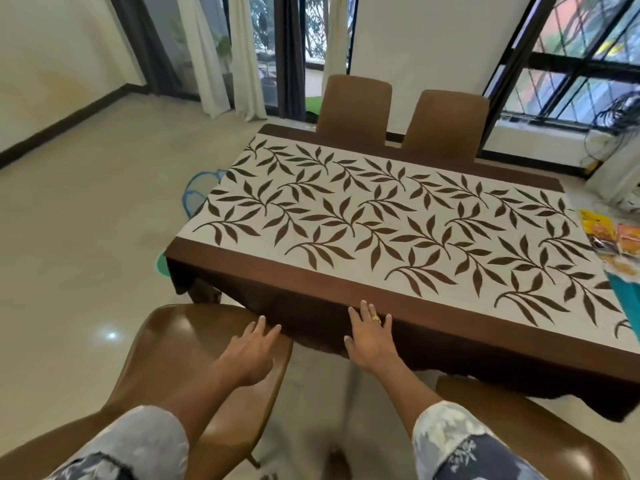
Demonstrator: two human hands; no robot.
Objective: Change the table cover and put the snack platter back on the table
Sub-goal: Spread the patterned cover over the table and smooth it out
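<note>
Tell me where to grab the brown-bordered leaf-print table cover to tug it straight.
Pinch the brown-bordered leaf-print fabric table cover at its dark overhang below the near edge, coming from the near side by the left hand and right hand. It hangs free there; the top lies flat.

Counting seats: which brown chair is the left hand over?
The near-left chair, its glossy seat beneath the left hand; the others stand farther right.

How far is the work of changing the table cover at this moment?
Looks done: a leaf-patterned table cover lies spread flat. In hand: the left hand and right hand, fingers straight, touch its near hanging border. Left: the snack packets sit at the right edge of view, apparently not on the cover, and are not yet put back.
</note>
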